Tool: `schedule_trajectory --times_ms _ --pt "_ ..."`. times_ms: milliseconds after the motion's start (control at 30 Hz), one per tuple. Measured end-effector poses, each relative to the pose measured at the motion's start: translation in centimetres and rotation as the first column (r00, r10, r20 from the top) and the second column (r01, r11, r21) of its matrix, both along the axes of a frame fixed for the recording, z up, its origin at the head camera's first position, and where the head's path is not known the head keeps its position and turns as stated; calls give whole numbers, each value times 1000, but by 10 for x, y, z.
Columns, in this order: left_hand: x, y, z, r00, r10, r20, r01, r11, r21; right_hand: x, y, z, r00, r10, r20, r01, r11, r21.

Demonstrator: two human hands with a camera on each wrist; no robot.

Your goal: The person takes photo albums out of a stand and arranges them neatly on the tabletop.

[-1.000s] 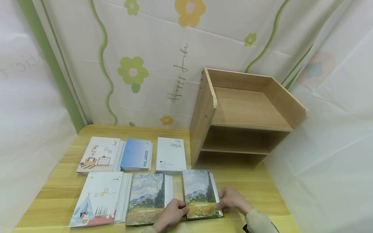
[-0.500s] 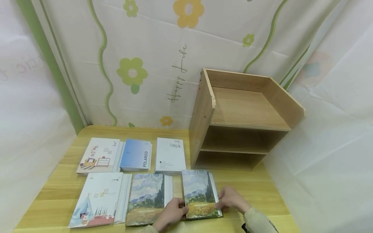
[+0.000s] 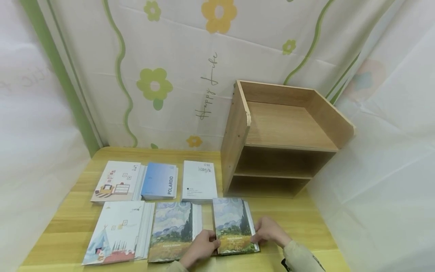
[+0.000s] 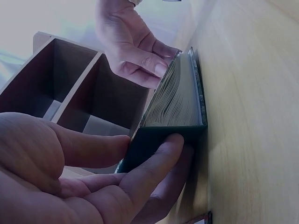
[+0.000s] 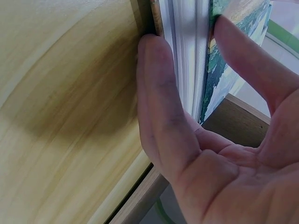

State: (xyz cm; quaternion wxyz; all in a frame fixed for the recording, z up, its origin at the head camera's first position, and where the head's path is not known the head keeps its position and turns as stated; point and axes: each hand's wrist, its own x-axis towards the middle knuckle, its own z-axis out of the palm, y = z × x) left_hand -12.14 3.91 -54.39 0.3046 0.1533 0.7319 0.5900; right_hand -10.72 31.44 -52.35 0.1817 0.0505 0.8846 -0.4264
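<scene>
A photo album (image 3: 232, 223) with a painted landscape cover lies near the table's front edge in the head view. My left hand (image 3: 204, 246) grips its spine side; in the left wrist view the thumb is on the cover's edge and the fingers lie along the dark spine. On the page side, my right hand (image 3: 270, 231) holds the album's lower right edge. The right wrist view shows that thumb on the cover and the fingers against the back cover's edge. A larger album (image 3: 171, 230) with the same picture lies just left of my left hand.
A wooden shelf unit (image 3: 278, 139) stands behind the album at the right. To the left lie a white tent-picture album (image 3: 115, 230), a white room-picture album (image 3: 117, 181), a blue POLAROID album (image 3: 158, 180) and a white book (image 3: 198, 179). A printed curtain (image 3: 176, 45) hangs behind the table.
Both hands stay on the same album, which keeps its place. Only the head view shifts very slightly.
</scene>
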Motion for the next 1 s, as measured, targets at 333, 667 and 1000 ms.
schedule_trajectory --times_ms 333,667,1000 --pt "0 0 1 999 13 32 -14 1000 3 -3 0 -1 1000 -3 -8 3 1000 -7" --pt "-1 -2 -1 999 -25 25 25 1000 -12 -2 0 -5 1000 22 -1 -22 1000 7" --pt "-2 -1 -1 1000 -26 15 26 1000 -8 -2 0 -3 1000 17 0 -17 1000 17"
